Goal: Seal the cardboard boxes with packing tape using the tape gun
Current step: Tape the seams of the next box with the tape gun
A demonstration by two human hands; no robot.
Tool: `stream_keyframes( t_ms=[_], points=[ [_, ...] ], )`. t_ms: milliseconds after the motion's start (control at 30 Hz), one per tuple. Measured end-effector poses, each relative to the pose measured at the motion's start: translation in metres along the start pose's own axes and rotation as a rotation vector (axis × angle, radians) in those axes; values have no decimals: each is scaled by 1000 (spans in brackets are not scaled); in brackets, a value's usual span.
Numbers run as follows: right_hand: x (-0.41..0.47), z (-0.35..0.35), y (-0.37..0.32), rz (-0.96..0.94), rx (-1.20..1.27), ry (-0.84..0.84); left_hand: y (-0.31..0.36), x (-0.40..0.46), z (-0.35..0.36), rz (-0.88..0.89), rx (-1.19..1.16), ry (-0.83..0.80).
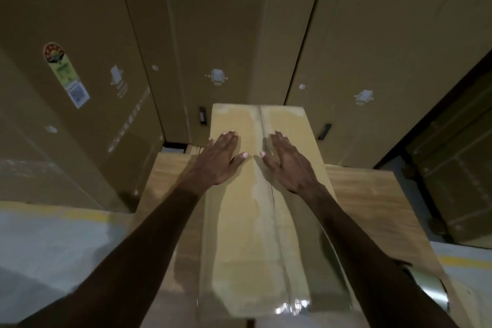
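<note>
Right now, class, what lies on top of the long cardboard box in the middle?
Clear tape runs along its seam, and the left hand and right hand press flat beside it. The box is closed, its contents hidden.

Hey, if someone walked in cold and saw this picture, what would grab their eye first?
Two bare hands pressed flat on the long cardboard box in the middle: the left hand and right hand lie either side of its taped centre seam. Behind it, tall cardboard cartons fill the background, and the left one bears a colourful sticker.
</note>
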State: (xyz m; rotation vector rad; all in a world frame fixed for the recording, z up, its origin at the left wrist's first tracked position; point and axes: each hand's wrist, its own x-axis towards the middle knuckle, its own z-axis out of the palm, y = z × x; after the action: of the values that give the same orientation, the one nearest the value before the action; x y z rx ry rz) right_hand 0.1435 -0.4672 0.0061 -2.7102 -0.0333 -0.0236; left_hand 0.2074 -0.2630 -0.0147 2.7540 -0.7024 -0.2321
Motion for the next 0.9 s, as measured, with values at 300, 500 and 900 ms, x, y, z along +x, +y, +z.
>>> stream_keyframes(
  t_ms=[300, 500, 900],
  points=[
    [111, 9, 6, 1, -123, -77, -23, 105, -14, 8, 125, -9],
    [151, 18, 9, -52, -212, -72, -31, 123, -9, 17, 99, 72],
    [144, 1, 37, 91, -235, -1, -23, 119, -8, -135, 12, 205]
  ],
)
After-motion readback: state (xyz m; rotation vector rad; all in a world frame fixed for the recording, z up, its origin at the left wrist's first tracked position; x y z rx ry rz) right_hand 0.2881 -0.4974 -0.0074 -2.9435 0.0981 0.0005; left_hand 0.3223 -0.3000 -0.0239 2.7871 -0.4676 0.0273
